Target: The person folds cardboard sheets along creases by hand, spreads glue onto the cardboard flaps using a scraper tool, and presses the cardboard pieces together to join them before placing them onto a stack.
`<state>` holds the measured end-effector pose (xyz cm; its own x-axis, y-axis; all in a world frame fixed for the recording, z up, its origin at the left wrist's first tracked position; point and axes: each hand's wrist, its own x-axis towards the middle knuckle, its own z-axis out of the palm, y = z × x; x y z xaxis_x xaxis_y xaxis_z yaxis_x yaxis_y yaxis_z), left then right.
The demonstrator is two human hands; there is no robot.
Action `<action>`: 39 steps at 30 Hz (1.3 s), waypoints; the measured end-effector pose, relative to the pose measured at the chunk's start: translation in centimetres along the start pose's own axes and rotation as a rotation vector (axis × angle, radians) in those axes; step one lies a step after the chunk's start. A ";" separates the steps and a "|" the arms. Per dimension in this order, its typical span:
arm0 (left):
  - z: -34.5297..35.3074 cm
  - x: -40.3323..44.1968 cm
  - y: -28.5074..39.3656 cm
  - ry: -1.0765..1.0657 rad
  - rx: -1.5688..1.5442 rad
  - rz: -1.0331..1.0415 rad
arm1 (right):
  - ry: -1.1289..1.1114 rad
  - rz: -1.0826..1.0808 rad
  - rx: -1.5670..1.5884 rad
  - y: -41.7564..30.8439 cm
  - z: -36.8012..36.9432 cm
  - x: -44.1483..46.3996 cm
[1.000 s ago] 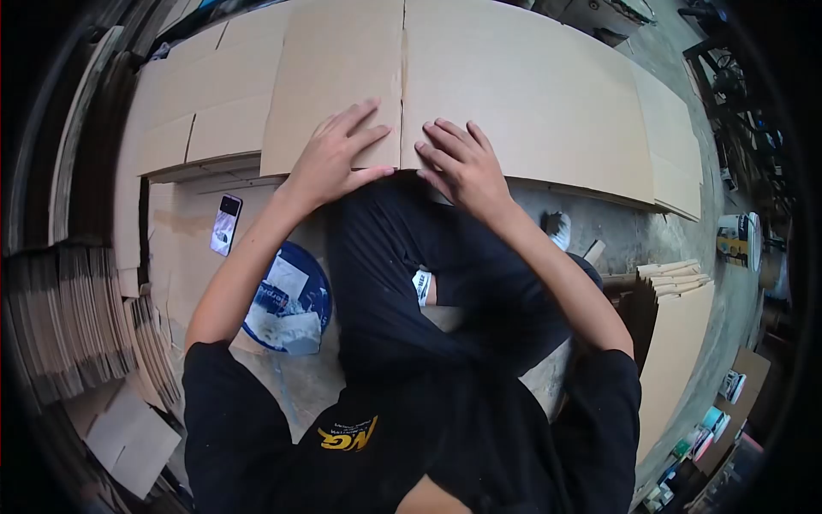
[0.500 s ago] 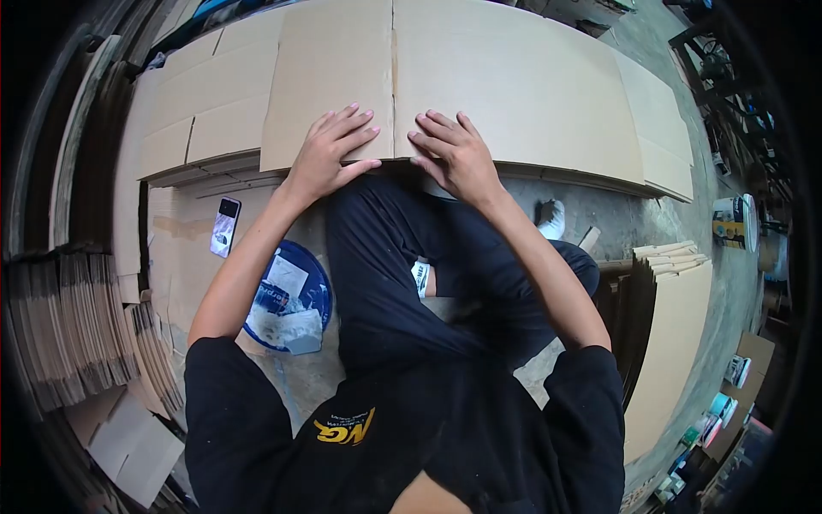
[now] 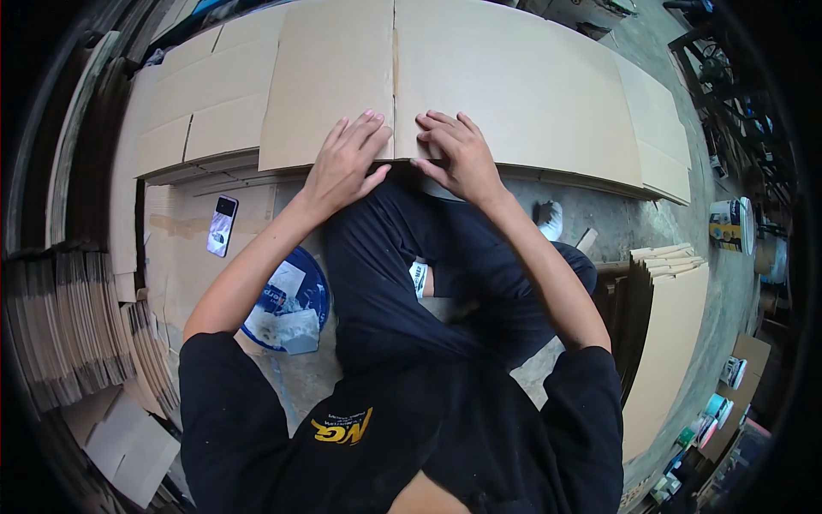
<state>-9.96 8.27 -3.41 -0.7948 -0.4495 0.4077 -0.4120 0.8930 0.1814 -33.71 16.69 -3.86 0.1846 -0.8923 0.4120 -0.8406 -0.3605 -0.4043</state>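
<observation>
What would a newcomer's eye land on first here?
Probably the broad cardboard sheet across the top, with the left hand and right hand on either side of its seam. Next, the round blue lid left of centre, with a phone lying further left.

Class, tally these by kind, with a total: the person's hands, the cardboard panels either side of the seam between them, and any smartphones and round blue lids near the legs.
Hands (left hand, right hand): 2
Cardboard panels (left panel, right panel): 2
Smartphone: 1
Round blue lid: 1
Total: 6
</observation>
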 end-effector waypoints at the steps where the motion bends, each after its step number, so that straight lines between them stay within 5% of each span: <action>1: 0.1 -0.2 0.1 -0.001 -0.001 -0.002 | 0.000 0.000 0.003 0.0 0.0 0.0; 26: 0.8 -0.2 0.9 0.062 0.018 -0.019 | -0.004 0.047 0.092 -0.1 -1.1 0.5; 30: 0.7 -0.1 0.9 0.043 -0.004 -0.035 | 0.164 -0.027 0.173 -0.3 -1.4 2.0; 32: 0.4 0.0 1.1 0.055 -0.013 -0.037 | 0.176 0.346 0.508 -2.5 -2.9 3.0; 34: 0.2 0.1 1.2 0.033 -0.032 -0.055 | 0.314 0.272 0.594 -3.7 -2.6 4.6; 36: 0.3 0.1 1.3 0.035 -0.050 -0.067 | 0.507 0.348 1.032 -4.4 -1.7 6.4; 39: 0.6 -0.3 1.0 0.023 -0.072 -0.068 | 0.411 0.453 0.891 -2.1 0.0 12.8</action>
<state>-10.40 9.28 -3.91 -0.7550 -0.5094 0.4129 -0.4308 0.8601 0.2733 -29.56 6.00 2.31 -0.3744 -0.8929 0.2501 -0.0839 -0.2360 -0.9681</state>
